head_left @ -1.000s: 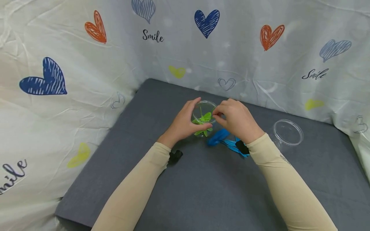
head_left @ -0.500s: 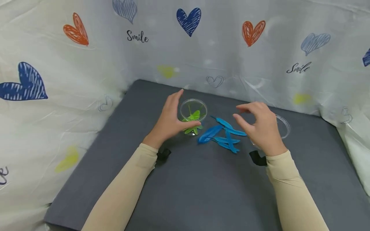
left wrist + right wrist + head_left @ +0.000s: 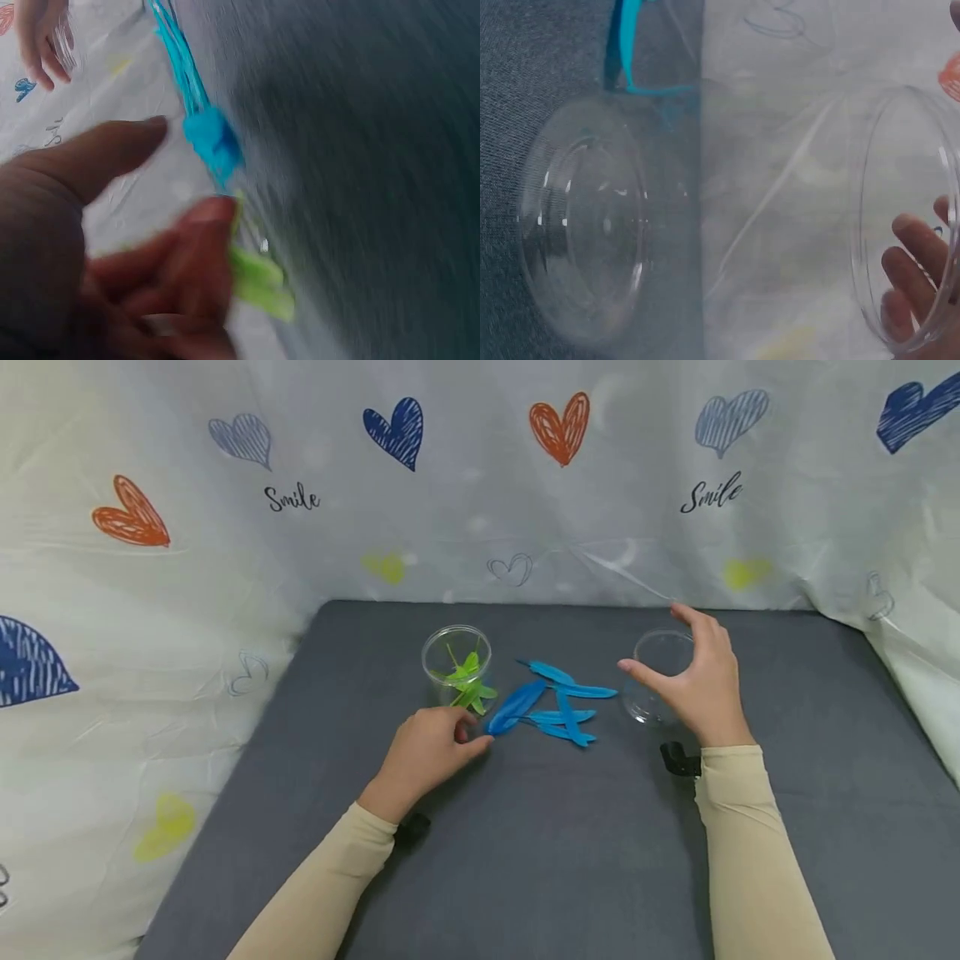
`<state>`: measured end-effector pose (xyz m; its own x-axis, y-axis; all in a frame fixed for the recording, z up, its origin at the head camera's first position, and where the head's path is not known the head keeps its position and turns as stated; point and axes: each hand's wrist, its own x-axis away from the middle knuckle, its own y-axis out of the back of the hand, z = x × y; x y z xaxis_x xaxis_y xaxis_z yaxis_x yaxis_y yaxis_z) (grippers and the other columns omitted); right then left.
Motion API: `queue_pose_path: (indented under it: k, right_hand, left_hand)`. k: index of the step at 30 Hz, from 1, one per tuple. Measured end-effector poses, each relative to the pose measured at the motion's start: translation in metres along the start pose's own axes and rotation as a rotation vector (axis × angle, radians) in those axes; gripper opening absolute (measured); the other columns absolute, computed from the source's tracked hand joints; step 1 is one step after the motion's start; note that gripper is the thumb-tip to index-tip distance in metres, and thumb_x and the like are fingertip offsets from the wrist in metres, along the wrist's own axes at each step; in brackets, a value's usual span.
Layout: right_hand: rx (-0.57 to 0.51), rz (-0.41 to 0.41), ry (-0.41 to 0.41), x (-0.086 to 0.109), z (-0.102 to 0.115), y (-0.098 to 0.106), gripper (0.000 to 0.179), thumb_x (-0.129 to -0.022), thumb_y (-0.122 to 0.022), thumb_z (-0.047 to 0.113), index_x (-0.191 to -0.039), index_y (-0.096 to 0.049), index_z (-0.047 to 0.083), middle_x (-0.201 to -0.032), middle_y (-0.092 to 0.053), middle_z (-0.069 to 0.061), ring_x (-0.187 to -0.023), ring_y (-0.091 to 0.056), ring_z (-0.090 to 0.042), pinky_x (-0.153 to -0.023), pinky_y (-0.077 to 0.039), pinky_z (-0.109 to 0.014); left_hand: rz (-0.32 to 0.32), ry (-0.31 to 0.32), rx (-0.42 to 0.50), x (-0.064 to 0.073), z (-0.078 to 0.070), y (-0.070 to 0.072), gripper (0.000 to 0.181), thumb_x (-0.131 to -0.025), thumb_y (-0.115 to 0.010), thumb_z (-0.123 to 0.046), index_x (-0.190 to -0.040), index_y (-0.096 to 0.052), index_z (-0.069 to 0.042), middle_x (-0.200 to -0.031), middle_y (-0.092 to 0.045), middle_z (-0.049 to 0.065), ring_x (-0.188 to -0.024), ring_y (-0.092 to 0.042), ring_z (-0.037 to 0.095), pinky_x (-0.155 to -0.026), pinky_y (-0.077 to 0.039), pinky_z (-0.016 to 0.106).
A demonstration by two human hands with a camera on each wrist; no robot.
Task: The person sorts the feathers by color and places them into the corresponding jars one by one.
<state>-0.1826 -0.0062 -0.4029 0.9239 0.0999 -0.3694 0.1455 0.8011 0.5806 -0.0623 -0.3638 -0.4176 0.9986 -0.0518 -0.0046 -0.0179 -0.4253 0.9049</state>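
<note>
Two clear plastic jars stand on the dark table. The left jar (image 3: 456, 639) has green feathers (image 3: 467, 681) inside. Several blue feathers (image 3: 570, 714) lie between the jars in a loose pile. My left hand (image 3: 423, 756) is in front of the left jar, close to the leftmost blue feather (image 3: 516, 706); in the left wrist view its thumb and index finger are apart. My right hand (image 3: 705, 685) spreads thumb and fingers about the right jar (image 3: 592, 225), which looks bare inside. Fingers (image 3: 915, 262) show at its rim in the right wrist view; contact is unclear.
The grey table (image 3: 555, 843) ends at the back against a white curtain (image 3: 465, 485) printed with hearts and words. Another curtain side hangs along the left edge. Both wrists carry small black devices, one below the right hand (image 3: 678, 760).
My right hand has left the green-feather jar and moved right to the other jar. My left hand has come off the left jar's side and down toward the blue feathers. The head view has turned.
</note>
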Motion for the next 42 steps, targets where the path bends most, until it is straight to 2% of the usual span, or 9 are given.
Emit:
queue_pose_path:
  k: [3, 6, 11, 16, 20, 26, 30, 35, 42]
  right_hand:
    - [0.0, 0.008, 0.006, -0.003, 0.0, -0.004, 0.1, -0.081, -0.094, 0.048, -0.164, -0.047, 0.018, -0.163, -0.051, -0.012, -0.15, -0.043, -0.037, -0.122, -0.035, -0.065]
    - [-0.018, 0.028, -0.02, -0.003, -0.001, -0.007, 0.097, -0.084, -0.092, 0.049, -0.164, -0.046, 0.018, -0.162, -0.05, -0.012, -0.15, -0.045, -0.036, -0.123, -0.037, -0.063]
    - [-0.051, 0.062, -0.027, -0.002, 0.001, -0.008, 0.094, -0.085, -0.092, 0.044, -0.163, -0.046, 0.017, -0.159, -0.052, -0.012, -0.149, -0.049, -0.033, -0.121, -0.042, -0.061]
    - [-0.049, 0.089, -0.001, -0.009, 0.005, -0.008, 0.093, -0.086, -0.091, 0.045, -0.163, -0.046, 0.016, -0.158, -0.052, -0.013, -0.149, -0.049, -0.034, -0.122, -0.042, -0.061]
    - [-0.045, 0.104, 0.002, -0.011, 0.007, -0.007, 0.093, -0.087, -0.089, 0.048, -0.163, -0.046, 0.015, -0.157, -0.052, -0.012, -0.149, -0.049, -0.033, -0.122, -0.042, -0.06]
    - [-0.045, 0.097, 0.005, -0.011, -0.001, 0.001, 0.092, -0.088, -0.089, 0.048, -0.163, -0.046, 0.015, -0.157, -0.053, -0.011, -0.149, -0.049, -0.031, -0.122, -0.042, -0.059]
    - [-0.048, 0.094, -0.009, -0.01, -0.009, 0.007, 0.093, -0.088, -0.088, 0.049, -0.163, -0.046, 0.015, -0.158, -0.053, -0.01, -0.149, -0.05, -0.031, -0.122, -0.042, -0.059]
    - [-0.06, 0.109, -0.018, -0.011, -0.016, 0.006, 0.094, -0.088, -0.088, 0.05, -0.164, -0.045, 0.016, -0.16, -0.051, -0.01, -0.151, -0.049, -0.031, -0.122, -0.042, -0.06]
    - [-0.095, 0.122, -0.022, -0.005, -0.023, -0.007, 0.096, -0.087, -0.089, 0.051, -0.164, -0.045, 0.016, -0.16, -0.052, -0.01, -0.15, -0.05, -0.031, -0.121, -0.045, -0.06]
  left_hand:
    - [0.043, 0.151, 0.08, -0.002, -0.001, -0.008, 0.037, -0.092, -0.086, -0.047, -0.105, -0.082, -0.013, -0.082, -0.074, -0.004, -0.068, -0.065, 0.011, -0.062, -0.054, 0.031]
    - [0.044, 0.248, 0.123, -0.004, -0.003, -0.013, 0.034, -0.09, -0.087, -0.046, -0.098, -0.08, -0.014, -0.078, -0.073, -0.002, -0.066, -0.065, 0.014, -0.06, -0.052, 0.03]
    - [0.032, 0.331, 0.138, -0.009, -0.008, -0.02, 0.026, -0.093, -0.084, -0.04, -0.091, -0.078, -0.014, -0.077, -0.071, 0.001, -0.064, -0.063, 0.018, -0.056, -0.049, 0.031]
    - [-0.032, 0.376, 0.179, -0.012, -0.015, -0.023, 0.02, -0.098, -0.08, -0.031, -0.088, -0.081, -0.013, -0.071, -0.072, 0.002, -0.059, -0.065, 0.016, -0.053, -0.05, 0.032]
    - [-0.136, 0.33, 0.178, -0.011, -0.023, -0.019, 0.019, -0.1, -0.078, -0.027, -0.094, -0.083, -0.009, -0.068, -0.073, 0.003, -0.056, -0.065, 0.014, -0.053, -0.052, 0.033]
    - [-0.32, 0.185, 0.079, -0.014, -0.04, -0.008, 0.02, -0.099, -0.08, -0.027, -0.101, -0.085, -0.008, -0.08, -0.08, 0.003, -0.061, -0.068, 0.016, -0.06, -0.055, 0.035]
    - [-0.392, 0.076, 0.028, -0.018, -0.054, 0.004, 0.019, -0.098, -0.081, -0.025, -0.101, -0.085, -0.006, -0.082, -0.08, 0.005, -0.052, -0.06, 0.015, -0.052, -0.049, 0.033]
    - [-0.434, -0.031, -0.008, -0.029, -0.074, 0.024, 0.019, -0.1, -0.079, -0.023, -0.104, -0.084, -0.005, -0.083, -0.081, 0.008, -0.04, -0.046, 0.011, -0.042, -0.036, 0.03]
    - [-0.372, -0.144, -0.052, -0.054, -0.112, 0.049, 0.017, -0.102, -0.078, -0.024, -0.107, -0.084, -0.01, -0.09, -0.083, 0.005, -0.06, -0.066, 0.017, -0.056, -0.052, 0.034]
